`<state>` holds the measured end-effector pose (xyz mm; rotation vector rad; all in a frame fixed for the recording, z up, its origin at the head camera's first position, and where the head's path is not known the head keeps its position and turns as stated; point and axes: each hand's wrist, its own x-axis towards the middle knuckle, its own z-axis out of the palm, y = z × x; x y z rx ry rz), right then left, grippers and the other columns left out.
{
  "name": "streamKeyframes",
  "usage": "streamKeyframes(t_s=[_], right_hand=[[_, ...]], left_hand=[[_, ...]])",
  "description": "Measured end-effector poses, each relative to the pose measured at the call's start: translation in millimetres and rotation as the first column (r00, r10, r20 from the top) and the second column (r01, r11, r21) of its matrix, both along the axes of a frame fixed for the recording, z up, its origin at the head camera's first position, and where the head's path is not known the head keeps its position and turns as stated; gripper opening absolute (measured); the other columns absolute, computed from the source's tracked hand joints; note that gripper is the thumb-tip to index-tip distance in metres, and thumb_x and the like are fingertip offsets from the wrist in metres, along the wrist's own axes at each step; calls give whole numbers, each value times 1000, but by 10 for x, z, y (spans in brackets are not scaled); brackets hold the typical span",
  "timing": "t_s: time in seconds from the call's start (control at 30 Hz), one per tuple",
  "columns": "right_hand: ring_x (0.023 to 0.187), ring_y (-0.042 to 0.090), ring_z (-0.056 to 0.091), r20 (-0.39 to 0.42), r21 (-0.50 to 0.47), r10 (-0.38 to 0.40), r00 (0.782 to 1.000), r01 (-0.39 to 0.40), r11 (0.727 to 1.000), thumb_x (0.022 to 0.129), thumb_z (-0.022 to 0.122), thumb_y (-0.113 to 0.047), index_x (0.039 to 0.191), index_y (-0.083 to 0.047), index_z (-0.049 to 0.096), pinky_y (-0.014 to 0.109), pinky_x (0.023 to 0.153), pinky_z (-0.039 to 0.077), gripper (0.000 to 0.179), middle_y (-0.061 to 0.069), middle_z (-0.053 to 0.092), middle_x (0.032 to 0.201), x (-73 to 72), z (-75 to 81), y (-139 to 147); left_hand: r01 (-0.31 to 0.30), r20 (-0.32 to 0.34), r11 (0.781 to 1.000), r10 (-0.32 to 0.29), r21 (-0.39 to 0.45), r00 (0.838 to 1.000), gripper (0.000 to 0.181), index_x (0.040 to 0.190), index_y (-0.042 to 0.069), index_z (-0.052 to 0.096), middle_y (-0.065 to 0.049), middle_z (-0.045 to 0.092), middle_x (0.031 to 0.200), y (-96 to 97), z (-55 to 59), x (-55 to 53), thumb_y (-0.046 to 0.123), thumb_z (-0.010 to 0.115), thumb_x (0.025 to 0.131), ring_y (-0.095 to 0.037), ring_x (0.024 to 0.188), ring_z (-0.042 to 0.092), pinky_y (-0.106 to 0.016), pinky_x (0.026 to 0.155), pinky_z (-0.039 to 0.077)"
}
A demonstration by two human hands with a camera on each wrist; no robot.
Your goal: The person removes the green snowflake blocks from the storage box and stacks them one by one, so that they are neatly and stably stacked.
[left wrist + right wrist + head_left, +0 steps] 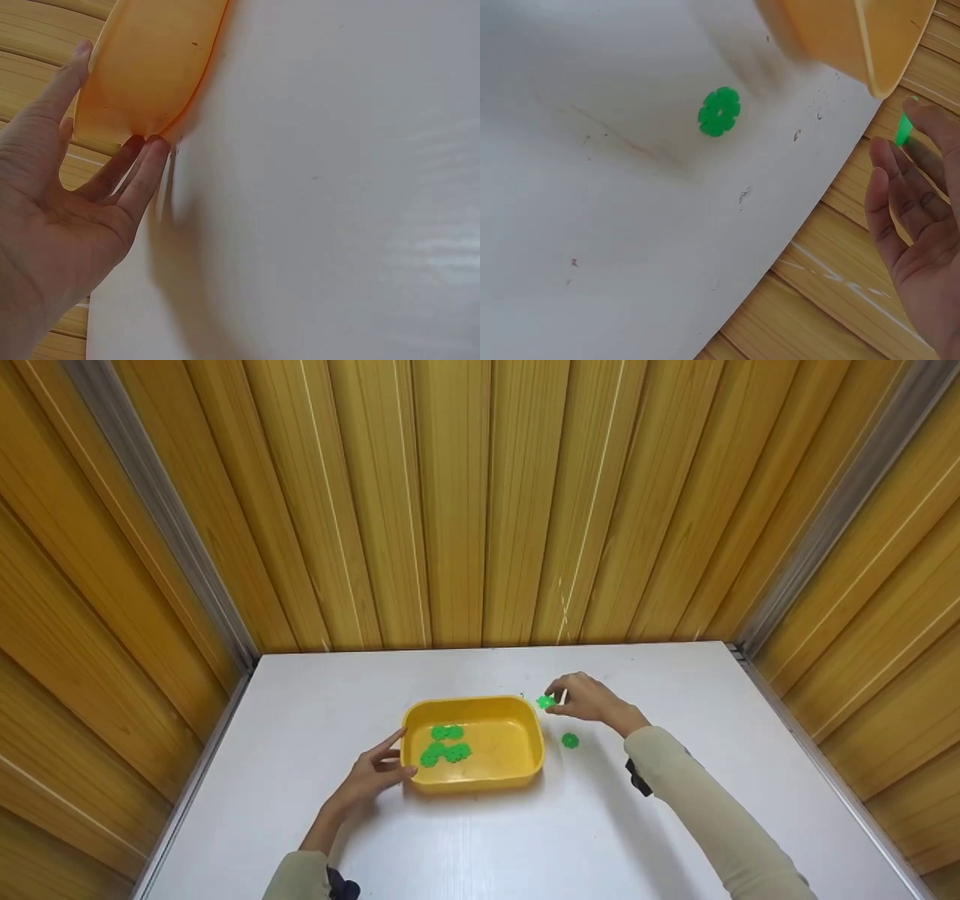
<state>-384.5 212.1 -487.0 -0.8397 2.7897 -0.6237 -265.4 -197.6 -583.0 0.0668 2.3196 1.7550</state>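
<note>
A yellow plastic basin [480, 784] stands on the white table, with several green notched discs [448, 752] lying in its left half. My left hand [369, 776] holds the basin's left end; in the left wrist view its fingertips [155, 144] are against the basin's wall. My right hand [589, 697] is just beyond the basin's far right corner and pinches a green notched disc [545, 702] between thumb and fingers. In the right wrist view that disc [904, 130] shows almost edge-on. Another green disc [570, 741], flower-like with a small centre hole, lies flat right of the basin.
The white table [480, 847] carries small dark marks and scuffs. Wood-patterned panels [450, 510] rise behind it and at both sides, with grey metal posts [172, 510] at the corners.
</note>
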Motion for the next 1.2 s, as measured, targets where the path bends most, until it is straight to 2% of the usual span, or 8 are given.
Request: streamKeyframes(t_s=[0.2,0.5,0.63,0.87,1.2], right_hand=[[88,19,68,56,10,-51,997,51,999,92,77,-18,117,-1,74,36,81,63,30,12,76,104,34,-99,207],[92,22,67,87,13,-61,994,60,998,92,77,-18,116,0,74,40,86,62,30,13,75,105,91,-310,332],[91,20,65,116,32,-97,989,94,995,92,77,-20,116,-1,74,40,86,60,30,11,75,103,114,-407,361],[86,18,65,111,24,-125,986,123,992,91,78,-20,112,0,75,40,82,60,29,10,75,98,131,-565,391],[89,18,61,136,68,-250,959,243,968,91,79,-22,112,-4,75,41,87,57,28,7,73,101,179,-736,399]], left_hand=[[0,1,1000,0,-13,1000,79,160,23,37,-26,54,143,-4,1,3,30,78,92,-30,118,64,-44,100,58],[-10,7,1000,10,-9,1000,80,159,23,37,-26,54,141,-6,33,19,31,78,91,-30,119,64,-44,101,58],[-13,7,1000,13,-8,1000,80,160,24,37,-26,54,142,-5,24,16,31,78,91,-30,119,64,-44,101,58],[4,5,1000,-4,1,1000,82,160,24,36,-27,52,143,-23,-3,2,33,78,91,-33,122,62,-42,100,58],[1,8,1000,-1,3,1000,83,160,24,36,-26,53,142,-14,-14,-5,34,79,90,-29,118,63,-40,99,59]])
